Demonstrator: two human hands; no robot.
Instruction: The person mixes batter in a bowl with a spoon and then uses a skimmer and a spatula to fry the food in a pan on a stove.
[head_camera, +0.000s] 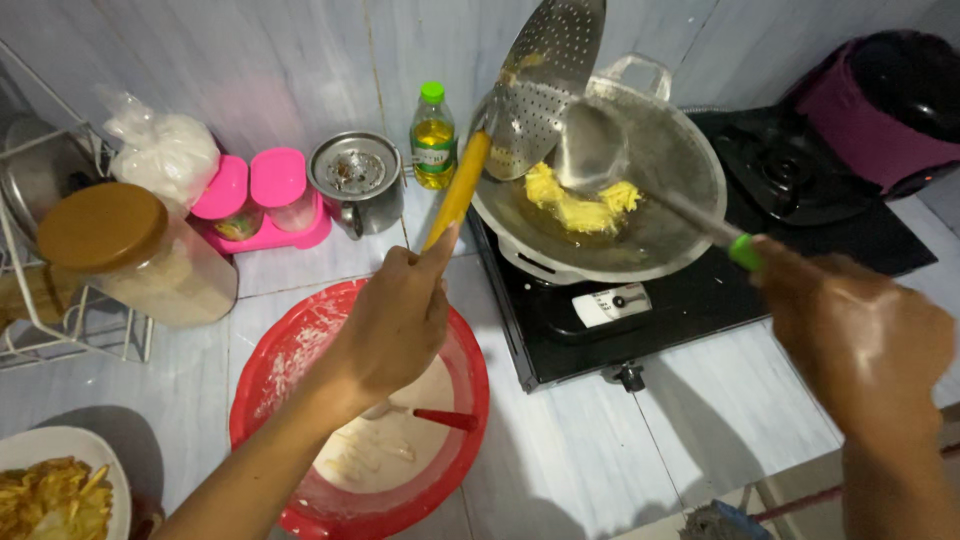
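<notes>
In the middle of the frame the left hand (390, 325) is closed firmly around the yellow handle of a perforated skimmer (545, 85), whose round metal head is lifted above the upper left rim of the wok (680, 215). At the right side the right hand (865, 340) is wrapped around the green-ended handle of a metal spatula (595, 150), and its blade reaches down into the wok. The wok stands on the black gas stove (720, 310) in the upper centre, and a few yellow battered pieces (580, 200) lie in the oil near the spatula blade. They look pale, so I judge the frying of this batch is not finished. The red bowl (300, 370) at the lower centre holds white batter with a red-handled spoon (440, 418) resting in it, so more seems left to fry. A white plate (30, 450) with fried golden pieces is in the lower left corner, which suggests that one batch is already done.
</notes>
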